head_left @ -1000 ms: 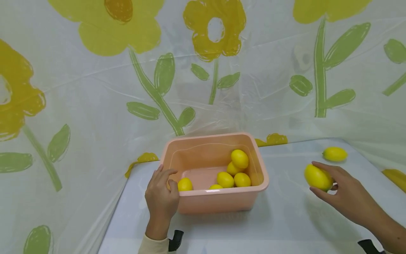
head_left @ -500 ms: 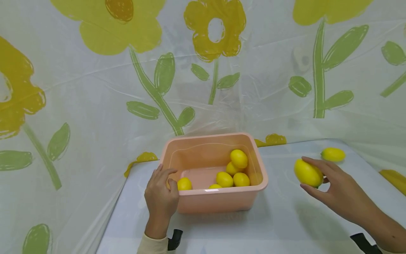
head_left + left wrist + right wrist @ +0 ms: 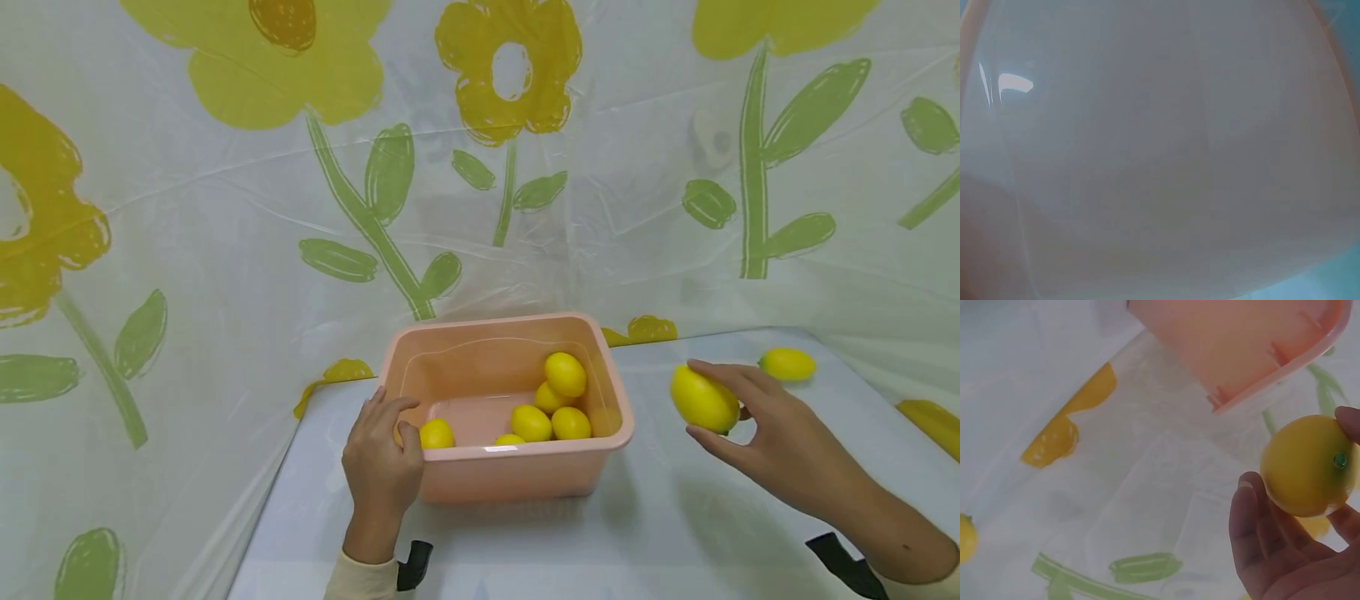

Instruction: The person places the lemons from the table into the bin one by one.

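Observation:
A pink plastic basin [image 3: 517, 472] stands on the table, with several lemons in it, mostly on its right side; one lemon [image 3: 437, 434] lies near its left front corner. My left hand [image 3: 382, 467] grips the rim at that corner, fingers bent over the edge. Only the basin's smooth wall [image 3: 1160, 137] fills the left wrist view. To the right of the basin, my right hand [image 3: 772, 433] holds a lemon [image 3: 703, 400] between thumb and fingers, above the table. The right wrist view shows this lemon [image 3: 1307, 465] with its green stem end.
Another lemon [image 3: 787, 364] lies on the white table [image 3: 675, 533] at the back right, behind my right hand. A white sheet [image 3: 600, 208] printed with yellow flowers hangs behind the table and down its left side.
My right hand has moved left and slightly up with the lemon, closer to the basin. The left hand and the basin stay in place.

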`<move>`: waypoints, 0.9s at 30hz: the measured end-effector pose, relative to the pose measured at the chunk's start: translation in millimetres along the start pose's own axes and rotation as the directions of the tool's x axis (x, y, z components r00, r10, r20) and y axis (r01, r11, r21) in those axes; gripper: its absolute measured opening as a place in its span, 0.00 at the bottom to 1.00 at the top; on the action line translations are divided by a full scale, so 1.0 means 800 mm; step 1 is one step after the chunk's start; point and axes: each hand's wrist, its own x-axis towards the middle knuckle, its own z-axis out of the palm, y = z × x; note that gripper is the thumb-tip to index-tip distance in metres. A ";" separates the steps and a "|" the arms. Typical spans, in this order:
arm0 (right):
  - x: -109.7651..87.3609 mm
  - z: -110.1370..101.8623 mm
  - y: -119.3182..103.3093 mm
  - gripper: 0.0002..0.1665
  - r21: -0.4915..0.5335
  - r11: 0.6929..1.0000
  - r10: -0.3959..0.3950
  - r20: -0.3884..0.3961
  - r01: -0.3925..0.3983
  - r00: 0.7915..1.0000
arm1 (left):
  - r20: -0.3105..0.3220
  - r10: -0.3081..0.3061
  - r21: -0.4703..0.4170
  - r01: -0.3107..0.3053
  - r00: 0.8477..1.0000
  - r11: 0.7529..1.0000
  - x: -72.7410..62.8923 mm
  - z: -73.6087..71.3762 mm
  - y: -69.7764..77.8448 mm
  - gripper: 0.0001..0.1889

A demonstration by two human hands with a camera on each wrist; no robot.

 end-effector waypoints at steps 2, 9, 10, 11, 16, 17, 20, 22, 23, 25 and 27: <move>0.002 0.001 -0.003 0.48 0.008 1.000 -0.012 -0.004 0.012 1.000 | -0.003 0.002 0.001 -0.002 1.000 1.000 0.000 0.000 0.000 0.14; 0.009 0.003 -0.013 0.47 0.007 0.999 -0.039 -0.003 0.039 0.999 | -0.004 0.000 0.008 0.000 1.000 1.000 0.000 0.000 0.000 0.14; 0.010 0.004 -0.014 0.47 0.006 0.999 -0.042 -0.001 0.042 0.999 | -0.003 -0.001 0.009 0.001 1.000 1.000 0.000 0.000 0.000 0.14; 0.011 0.004 -0.015 0.47 0.005 0.999 -0.045 0.002 0.045 0.999 | -0.003 -0.002 0.009 0.002 1.000 1.000 0.000 0.000 0.000 0.14; 0.016 0.006 -0.020 0.47 0.013 0.998 -0.065 0.022 0.065 0.998 | -0.005 0.002 0.003 -0.002 1.000 1.000 0.000 0.000 -0.001 0.14; 0.018 0.007 -0.021 0.47 0.016 0.998 -0.066 0.030 0.066 0.997 | -0.008 0.004 0.001 -0.004 1.000 1.000 0.000 0.000 -0.001 0.14; 0.022 0.008 -0.024 0.45 0.015 0.998 -0.066 0.056 0.066 0.996 | -0.013 0.010 -0.004 -0.010 1.000 1.000 0.000 0.001 -0.002 0.14; 0.025 0.010 -0.026 0.45 0.019 0.998 -0.067 0.072 0.066 0.995 | -0.014 0.012 -0.004 -0.012 1.000 1.000 0.000 0.001 -0.002 0.14; 0.027 0.010 -0.027 0.44 0.024 0.998 -0.068 0.081 0.066 0.994 | -0.015 0.013 -0.005 -0.013 1.000 1.000 -0.001 0.001 -0.002 0.14; 0.030 0.011 -0.030 0.44 0.037 0.997 -0.070 0.102 0.067 0.992 | -0.013 0.011 -0.001 -0.011 1.000 1.000 0.000 0.001 -0.002 0.14; 0.034 0.013 -0.033 0.44 0.053 0.997 -0.068 0.134 0.061 0.989 | -0.009 0.006 0.003 -0.006 1.000 1.000 0.000 0.001 -0.001 0.14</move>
